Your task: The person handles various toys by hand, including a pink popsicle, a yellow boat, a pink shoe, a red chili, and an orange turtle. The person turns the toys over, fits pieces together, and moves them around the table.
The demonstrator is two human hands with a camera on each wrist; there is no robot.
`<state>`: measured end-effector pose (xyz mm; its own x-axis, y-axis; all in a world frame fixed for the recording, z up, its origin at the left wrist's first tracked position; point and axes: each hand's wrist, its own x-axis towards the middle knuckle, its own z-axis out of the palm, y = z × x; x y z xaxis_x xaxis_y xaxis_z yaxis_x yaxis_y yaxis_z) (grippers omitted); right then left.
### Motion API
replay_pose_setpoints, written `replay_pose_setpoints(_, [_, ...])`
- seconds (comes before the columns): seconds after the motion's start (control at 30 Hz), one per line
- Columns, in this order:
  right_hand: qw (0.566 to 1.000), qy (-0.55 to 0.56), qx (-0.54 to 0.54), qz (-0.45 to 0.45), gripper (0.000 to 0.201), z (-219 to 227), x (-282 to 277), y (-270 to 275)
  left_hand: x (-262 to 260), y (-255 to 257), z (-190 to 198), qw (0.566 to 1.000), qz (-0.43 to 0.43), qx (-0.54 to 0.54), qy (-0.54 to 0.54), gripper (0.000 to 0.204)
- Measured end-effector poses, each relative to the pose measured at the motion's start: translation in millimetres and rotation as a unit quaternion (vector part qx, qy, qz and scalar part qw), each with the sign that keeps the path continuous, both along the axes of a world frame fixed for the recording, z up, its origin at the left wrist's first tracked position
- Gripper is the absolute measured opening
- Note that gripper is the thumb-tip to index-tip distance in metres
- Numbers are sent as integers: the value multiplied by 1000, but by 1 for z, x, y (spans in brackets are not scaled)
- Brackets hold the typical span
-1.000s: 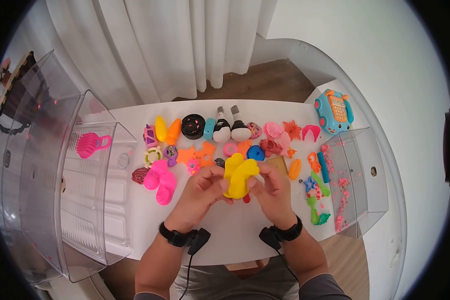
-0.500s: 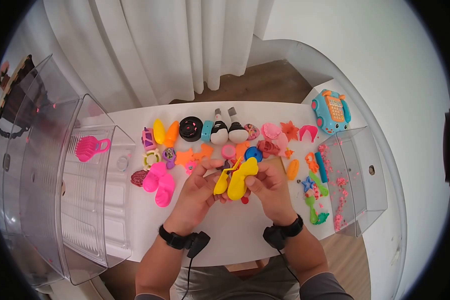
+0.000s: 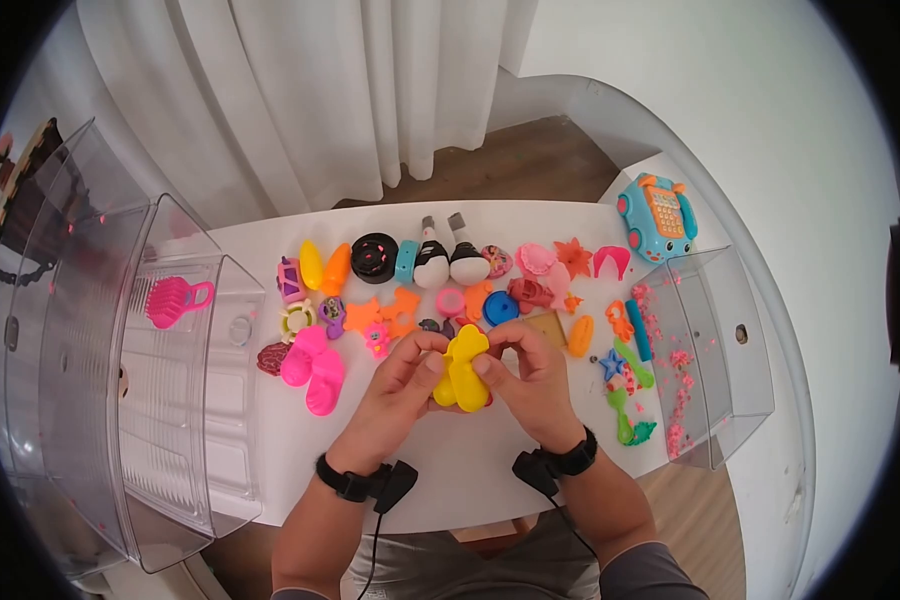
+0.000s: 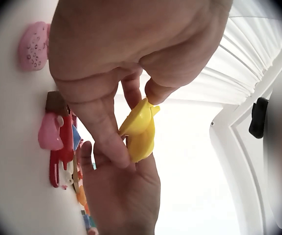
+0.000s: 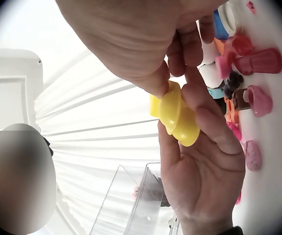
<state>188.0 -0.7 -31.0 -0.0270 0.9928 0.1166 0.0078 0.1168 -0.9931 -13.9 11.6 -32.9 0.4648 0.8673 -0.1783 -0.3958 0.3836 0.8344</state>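
Note:
A yellow moulded toy (image 3: 463,372) with rounded lobes is held up between both hands above the near part of the table. The left hand (image 3: 395,395) pinches its left side between thumb and fingers. On its right side the right hand (image 3: 530,383) grips it, thumb in front. In the left wrist view the yellow toy (image 4: 142,129) shows two lobed parts lying against each other. The right wrist view shows the yellow toy (image 5: 175,115) between the fingertips of both hands; whether it is one piece or two I cannot tell.
Behind the hands lie rows of toys, among them a black round piece (image 3: 374,258), a blue disc (image 3: 500,308) and a pink mould (image 3: 313,370). Clear bins stand left (image 3: 166,380) and right (image 3: 718,355). A toy phone (image 3: 657,218) sits at the back right.
Half a second ago the yellow toy's two parts were spread apart; now they overlap, as they did a second ago. Both hands still hold it.

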Motion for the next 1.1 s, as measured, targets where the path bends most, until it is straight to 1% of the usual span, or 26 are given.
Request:
replay_pose_setpoints(0.07, [1000, -23, 11, 3, 28, 0, 0, 1, 0, -1, -1, 1000, -13, -1, -28, 30])
replay_pose_setpoints(0.1, [1000, -23, 11, 3, 28, -1, -1, 1, 0, -1, -1, 1000, -13, -2, -28, 30])
replay_pose_setpoints(0.17, [999, -32, 34, 14, 31, -2, -2, 2, 0, -1, 1, 996, -52, -1, -69, 26])
replay_pose_setpoints(0.3, [996, -72, 46, 22, 33, 3, -3, 2, -2, 0, 2, 996, -61, 19, -68, 27])
replay_pose_setpoints(0.37, [991, -113, 68, 16, 33, 6, -4, 2, -1, -1, 1, 996, -34, 78, -3, 28])
replay_pose_setpoints(0.4, [991, -113, 68, 16, 33, 5, -4, 2, -1, 0, 3, 996, -34, 78, -3, 28])
replay_pose_setpoints(0.47, [978, -156, 139, 9, 31, 2, -5, 4, -1, 0, 8, 999, -43, 5, -22, 28])
replay_pose_setpoints(0.6, [976, -169, 133, 4, 32, 3, -5, 1, -4, 2, 4, 997, -52, -33, -47, 28])
replay_pose_setpoints(0.67, [970, -191, 145, 32, 49, 1, -2, 1, -5, 3, 3, 994, -47, -58, -74, 28])
replay_pose_setpoints(0.7, [970, -191, 145, 33, 49, 7, -1, 1, -5, 4, 2, 995, -46, -58, -73, 28])
replay_pose_setpoints(0.77, [970, -173, 142, 95, 78, 23, 1, -1, -7, 5, 2, 993, -36, -69, -92, 28])
replay_pose_setpoints(0.8, [970, -172, 143, 95, 78, 24, 0, -1, -7, 5, 2, 993, -35, -68, -92, 28])
replay_pose_setpoints(0.87, [959, -202, 155, 122, 103, 24, -4, -1, -7, 6, 2, 991, -48, -65, -110, 27])
replay_pose_setpoints(1.0, [963, -196, 135, 126, 106, 19, -8, -3, -4, 5, -4, 991, -57, -63, -101, 26])
replay_pose_setpoints(1.1, [959, -216, 113, 143, 105, 19, -7, -4, -5, 5, -4, 991, -58, -73, -98, 26])
